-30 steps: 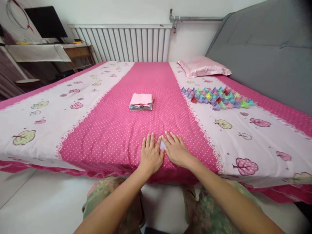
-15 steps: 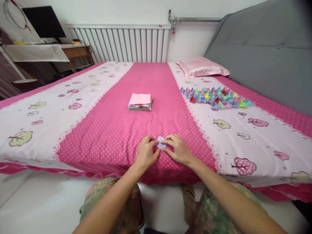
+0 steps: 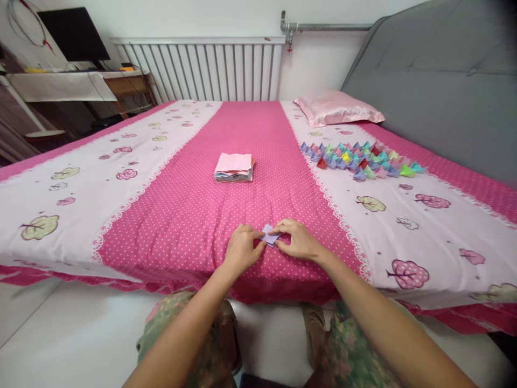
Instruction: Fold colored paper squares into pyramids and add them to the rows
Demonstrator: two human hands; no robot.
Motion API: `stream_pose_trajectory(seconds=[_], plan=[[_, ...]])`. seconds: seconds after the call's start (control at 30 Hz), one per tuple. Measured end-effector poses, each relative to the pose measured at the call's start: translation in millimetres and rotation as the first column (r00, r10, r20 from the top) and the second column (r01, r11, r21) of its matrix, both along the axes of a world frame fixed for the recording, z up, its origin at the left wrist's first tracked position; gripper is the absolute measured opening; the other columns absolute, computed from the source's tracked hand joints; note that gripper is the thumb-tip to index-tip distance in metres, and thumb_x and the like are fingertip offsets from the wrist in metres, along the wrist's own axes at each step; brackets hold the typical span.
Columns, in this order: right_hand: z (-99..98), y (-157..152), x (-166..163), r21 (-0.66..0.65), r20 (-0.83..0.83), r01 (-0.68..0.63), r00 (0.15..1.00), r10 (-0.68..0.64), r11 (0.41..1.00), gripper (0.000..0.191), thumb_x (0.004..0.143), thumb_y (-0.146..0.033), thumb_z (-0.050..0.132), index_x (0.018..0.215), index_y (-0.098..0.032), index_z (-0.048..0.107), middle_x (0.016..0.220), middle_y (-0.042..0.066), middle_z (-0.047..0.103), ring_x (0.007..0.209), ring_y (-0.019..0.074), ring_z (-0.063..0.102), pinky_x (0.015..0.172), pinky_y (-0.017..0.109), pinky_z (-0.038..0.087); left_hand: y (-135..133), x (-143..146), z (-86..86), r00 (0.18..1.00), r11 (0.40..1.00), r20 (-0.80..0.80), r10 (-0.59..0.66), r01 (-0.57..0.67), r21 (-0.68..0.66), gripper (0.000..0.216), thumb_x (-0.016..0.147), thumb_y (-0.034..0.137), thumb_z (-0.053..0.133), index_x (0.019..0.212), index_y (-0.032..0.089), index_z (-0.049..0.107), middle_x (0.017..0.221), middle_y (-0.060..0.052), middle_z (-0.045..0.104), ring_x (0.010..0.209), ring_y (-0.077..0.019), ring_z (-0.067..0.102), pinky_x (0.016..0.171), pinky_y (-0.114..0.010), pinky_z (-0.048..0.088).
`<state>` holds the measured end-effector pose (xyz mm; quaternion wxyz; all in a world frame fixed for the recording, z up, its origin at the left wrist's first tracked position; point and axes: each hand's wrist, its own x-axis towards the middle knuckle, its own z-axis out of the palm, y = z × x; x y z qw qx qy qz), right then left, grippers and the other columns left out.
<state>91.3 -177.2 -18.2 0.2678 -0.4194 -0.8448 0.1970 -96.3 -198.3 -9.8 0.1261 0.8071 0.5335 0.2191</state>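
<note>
— Pinched at both ends: the lilac paper [image 3: 269, 235] is held in a narrow grip by the left hand [image 3: 241, 250] and the right hand [image 3: 298, 241], low over the bed [image 3: 181, 215], on the near side of the paper stack [image 3: 234, 167].
— Light, thin and easily creased, it is judged; the folded edges are best taken, never the middle.

Bright, even light, soft shadows, sharp centre, wide-angle distortion and dark vignetting at the right corners.
</note>
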Motion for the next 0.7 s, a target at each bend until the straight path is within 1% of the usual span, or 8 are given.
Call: stream_pose_trajectory(seconds=[0.17, 0.27, 0.43, 0.5, 0.6, 0.7], plan=[[2.5, 2, 0, -0.043, -0.035, -0.002, 0.999, 0.0, 0.999, 0.024, 0.076, -0.017, 0.055, 0.095, -0.021, 0.07, 0.09, 0.004, 0.069, 0.083, 0.0168, 0.06, 0.077, 0.03, 0.045, 3, -2, -1.6, 1.0, 1.0, 0.015, -0.014, 0.014, -0.026, 0.023, 0.083, 0.026, 0.049, 0.091, 0.019, 0.069, 0.08, -0.006, 0.065, 0.08, -0.0183, 0.055, 0.076, -0.031, 0.04], [2.7, 2, -1, -0.068, -0.064, 0.016, 0.998, -0.021, 0.998, 0.022, 0.081, -0.02, 0.052, 0.094, -0.021, 0.069, 0.09, 0.004, 0.07, 0.083, 0.0169, 0.061, 0.076, 0.03, 0.045, 2, 0, -2.6, 0.999, 1.0, -0.021, 0.03, -0.03, 0.006, 0.025, 0.086, 0.025, 0.043, 0.085, 0.018, 0.067, 0.08, -0.007, 0.066, 0.079, -0.0183, 0.056, 0.075, -0.03, 0.04], [-2.2, 3, -6, -0.096, -0.085, 0.148, 0.984, -0.156, 0.984, 0.019, 0.082, -0.023, 0.052, 0.092, -0.022, 0.069, 0.089, 0.004, 0.071, 0.079, 0.0179, 0.063, 0.073, 0.03, 0.046, -1, 11, -3.7, 0.976, 0.982, -0.134, 0.173, -0.16, 0.105, 0.026, 0.087, 0.025, 0.041, 0.075, 0.017, 0.062, 0.075, -0.008, 0.063, 0.076, -0.0197, 0.056, 0.072, -0.031, 0.039], [-5.2, 2, -10, -0.105, -0.073, 0.208, 0.974, -0.216, 0.973, 0.019, 0.081, -0.024, 0.053, 0.092, -0.021, 0.068, 0.084, 0.003, 0.071, 0.073, 0.0178, 0.063, 0.069, 0.029, 0.045, -1, 15, -4.5, 0.962, 0.969, -0.149, 0.229, -0.21, 0.133, 0.024, 0.086, 0.025, 0.042, 0.074, 0.016, 0.06, 0.074, -0.009, 0.062, 0.076, -0.0211, 0.055, 0.072, -0.032, 0.039], [-9.0, 2, -17, -0.111, -0.06, 0.287, 0.954, -0.295, 0.951, 0.02, 0.08, -0.025, 0.054, 0.096, -0.02, 0.066, 0.079, 0.003, 0.069, 0.068, 0.017, 0.061, 0.064, 0.028, 0.044, -1, 19, -6.1, 0.95, 0.957, -0.148, 0.274, -0.254, 0.139, 0.02, 0.084, 0.025, 0.044, 0.075, 0.015, 0.059, 0.075, -0.009, 0.061, 0.077, -0.0227, 0.054, 0.072, -0.034, 0.039], [-10.6, 0, -22, -0.084, -0.056, 0.34, 0.937, -0.345, 0.937, 0.023, 0.08, -0.025, 0.054, 0.101, -0.02, 0.062, 0.077, 0.003, 0.068, 0.07, 0.0169, 0.06, 0.066, 0.028, 0.043, 1, 21, -7.2, 0.944, 0.95, -0.138, 0.301, -0.284, 0.128, 0.017, 0.082, 0.025, 0.047, 0.077, 0.015, 0.059, 0.075, -0.01, 0.061, 0.077, -0.0233, 0.054, 0.072, -0.035, 0.038]])
